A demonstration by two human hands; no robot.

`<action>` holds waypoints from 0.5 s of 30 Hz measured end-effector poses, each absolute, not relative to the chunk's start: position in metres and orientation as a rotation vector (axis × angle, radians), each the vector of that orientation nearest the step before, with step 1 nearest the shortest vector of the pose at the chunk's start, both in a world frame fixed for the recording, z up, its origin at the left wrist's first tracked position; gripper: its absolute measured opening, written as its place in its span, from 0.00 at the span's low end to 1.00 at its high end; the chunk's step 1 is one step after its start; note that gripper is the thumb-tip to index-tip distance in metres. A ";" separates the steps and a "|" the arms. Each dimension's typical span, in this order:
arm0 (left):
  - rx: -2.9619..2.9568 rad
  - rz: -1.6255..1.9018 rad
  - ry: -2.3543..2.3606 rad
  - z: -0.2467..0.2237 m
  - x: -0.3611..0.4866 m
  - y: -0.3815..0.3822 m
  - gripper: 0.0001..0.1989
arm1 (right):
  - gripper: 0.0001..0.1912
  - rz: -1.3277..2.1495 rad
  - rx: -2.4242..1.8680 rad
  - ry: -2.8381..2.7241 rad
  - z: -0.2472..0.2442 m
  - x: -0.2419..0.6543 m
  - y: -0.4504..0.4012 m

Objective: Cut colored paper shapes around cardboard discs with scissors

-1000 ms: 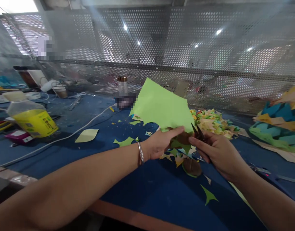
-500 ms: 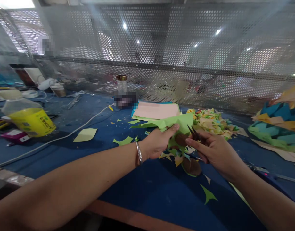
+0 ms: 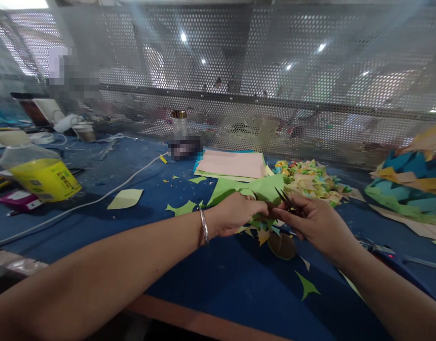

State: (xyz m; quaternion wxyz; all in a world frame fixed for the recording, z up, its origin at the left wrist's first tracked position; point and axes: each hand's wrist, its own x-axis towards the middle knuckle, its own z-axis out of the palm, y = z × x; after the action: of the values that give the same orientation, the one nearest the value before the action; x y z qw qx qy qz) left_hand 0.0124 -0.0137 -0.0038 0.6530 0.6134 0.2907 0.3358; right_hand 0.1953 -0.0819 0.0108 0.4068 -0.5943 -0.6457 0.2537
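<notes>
My left hand (image 3: 235, 213), with a silver bangle on its wrist, is closed on a sheet of light green paper (image 3: 269, 186). Facing it from the right, my right hand (image 3: 319, 221) grips dark scissors (image 3: 286, 199), whose blades point up and left beside the paper's right edge. The fingertips of both hands almost meet, and the lower part of the sheet is hidden behind them. Below the hands lie small paper scraps (image 3: 263, 237) and a brown disc with a green rim (image 3: 282, 246). One pointed green scrap (image 3: 306, 285) lies nearer the front edge.
Behind the hands are stacked paper sheets (image 3: 232, 163) and a heap of folded paper pieces (image 3: 312, 180). A layered paper form (image 3: 405, 184) stands at right. On the left are a yellow-labelled bottle (image 3: 43, 175), a white cable (image 3: 132, 177) and a leaf-shaped paper (image 3: 125, 199). Perforated metal panels (image 3: 218, 71) rise behind.
My left fingers have curled in closer to my right hand, and the green sheet has shifted and bent. A brown round patch seen between the hands before is now mostly covered.
</notes>
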 end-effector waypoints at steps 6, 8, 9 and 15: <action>1.424 0.746 0.603 0.004 0.010 -0.018 0.01 | 0.19 0.609 -1.477 -1.665 0.010 0.198 -0.082; 1.374 0.735 0.543 0.008 0.011 -0.019 0.02 | 0.18 0.604 -1.460 -1.682 0.011 0.198 -0.082; 1.345 0.735 0.526 0.010 0.011 -0.019 0.02 | 0.18 0.602 -1.454 -1.687 0.012 0.198 -0.083; 1.347 0.747 0.491 0.017 0.008 -0.024 0.06 | 0.19 0.618 -1.445 -1.663 0.015 0.196 -0.086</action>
State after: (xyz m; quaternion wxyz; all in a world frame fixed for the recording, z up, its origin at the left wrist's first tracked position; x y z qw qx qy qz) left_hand 0.0082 -0.0238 0.0172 0.6909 0.6024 0.2195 0.3340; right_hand 0.1960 -0.0858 0.0151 0.4139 -0.5747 -0.6617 0.2460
